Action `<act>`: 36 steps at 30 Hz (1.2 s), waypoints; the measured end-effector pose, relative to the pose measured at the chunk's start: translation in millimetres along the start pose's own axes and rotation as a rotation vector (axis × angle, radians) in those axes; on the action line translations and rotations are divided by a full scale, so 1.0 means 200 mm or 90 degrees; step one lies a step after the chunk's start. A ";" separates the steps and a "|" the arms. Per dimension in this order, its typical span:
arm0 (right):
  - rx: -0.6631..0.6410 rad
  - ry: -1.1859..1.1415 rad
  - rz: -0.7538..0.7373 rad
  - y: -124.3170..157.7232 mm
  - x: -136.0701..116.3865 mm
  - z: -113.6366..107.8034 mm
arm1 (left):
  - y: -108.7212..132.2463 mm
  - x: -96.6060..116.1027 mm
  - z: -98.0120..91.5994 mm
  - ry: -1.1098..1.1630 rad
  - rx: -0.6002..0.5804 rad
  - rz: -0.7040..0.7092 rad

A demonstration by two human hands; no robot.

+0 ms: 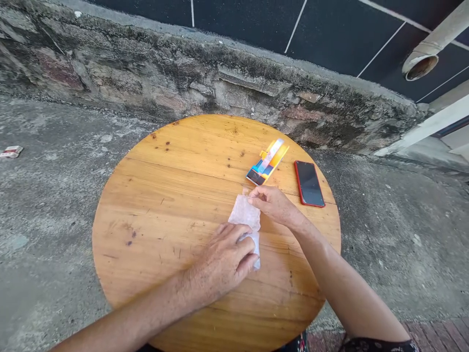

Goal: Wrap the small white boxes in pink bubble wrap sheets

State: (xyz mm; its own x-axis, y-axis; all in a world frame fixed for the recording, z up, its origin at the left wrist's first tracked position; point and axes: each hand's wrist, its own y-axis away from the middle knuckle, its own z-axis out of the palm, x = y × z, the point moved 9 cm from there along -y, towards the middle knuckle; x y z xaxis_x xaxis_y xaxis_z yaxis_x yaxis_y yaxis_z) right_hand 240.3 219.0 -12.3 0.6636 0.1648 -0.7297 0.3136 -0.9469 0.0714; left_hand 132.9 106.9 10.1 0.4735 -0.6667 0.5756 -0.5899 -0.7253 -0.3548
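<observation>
A whitish, crinkled wrapped packet (245, 213) lies lengthwise on the round wooden table (154, 215). My left hand (232, 252) is over its lower half, fingers bent round it and pressing it to the wood. At the packet's upper right corner, my right hand (269, 203) has thumb and forefinger pinched together. A small pale strip, apparently clear tape (245, 191), shows at those fingertips. Just beyond stands a yellow and blue tape dispenser (268, 162) carrying a roll of tape. What the wrapping contains is hidden.
A phone with a red case (309, 183) lies on the table's right side. Behind the table runs a low stone wall (176, 83), with dark tiles above and a pipe (421, 66) at upper right. A small crumpled pack (11, 152) is on the concrete ground at left.
</observation>
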 end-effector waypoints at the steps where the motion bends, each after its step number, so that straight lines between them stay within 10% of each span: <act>1: 0.002 0.021 0.001 0.00 0.00 0.00 | 0.00 0.00 0.00 -0.001 0.001 -0.001; 15: 0.058 0.302 0.073 -0.02 0.00 0.00 | 0.00 0.00 0.00 -0.015 0.012 0.001; 36: 0.066 -0.087 -0.039 0.23 -0.21 -0.03 | 0.04 0.01 -0.06 -0.061 0.102 -0.049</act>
State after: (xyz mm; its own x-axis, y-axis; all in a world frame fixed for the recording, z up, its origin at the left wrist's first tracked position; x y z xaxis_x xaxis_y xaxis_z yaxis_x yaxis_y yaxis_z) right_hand 230.2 170.0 25.8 0.5446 0.1903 -0.8168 0.2740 -0.9608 -0.0411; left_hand 121.6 101.9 16.6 0.5779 -0.6163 0.5349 -0.4423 -0.7874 -0.4294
